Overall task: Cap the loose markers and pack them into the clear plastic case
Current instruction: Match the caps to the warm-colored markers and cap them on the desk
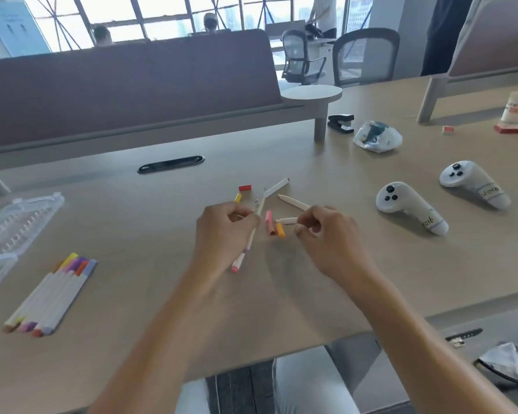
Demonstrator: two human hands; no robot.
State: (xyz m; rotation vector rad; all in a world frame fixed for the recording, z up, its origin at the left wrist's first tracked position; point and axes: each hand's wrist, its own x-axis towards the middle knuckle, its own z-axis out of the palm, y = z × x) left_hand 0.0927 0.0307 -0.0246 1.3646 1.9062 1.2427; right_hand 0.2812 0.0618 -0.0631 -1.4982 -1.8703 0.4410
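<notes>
My left hand (225, 231) grips a white marker (245, 249) with a pink cap at its near end. My right hand (326, 237) pinches the end of a short white marker (287, 220) lying on the desk. Between the hands lie a pink cap (269, 222) and an orange cap (280, 230). Further back lie a yellow cap (237, 197), a red cap (245, 188) and two more white markers (277, 186) (293, 202). Several capped markers (51, 294) lie in a row at the left. The open clear plastic case (15, 222) sits at the far left.
Two white game controllers (407, 206) (473, 183) rest on the desk at the right. Behind them are a crumpled plastic bag (377, 135) and a black stapler (341, 122). A black cable slot (171, 164) lies in front of the brown desk divider (132, 94).
</notes>
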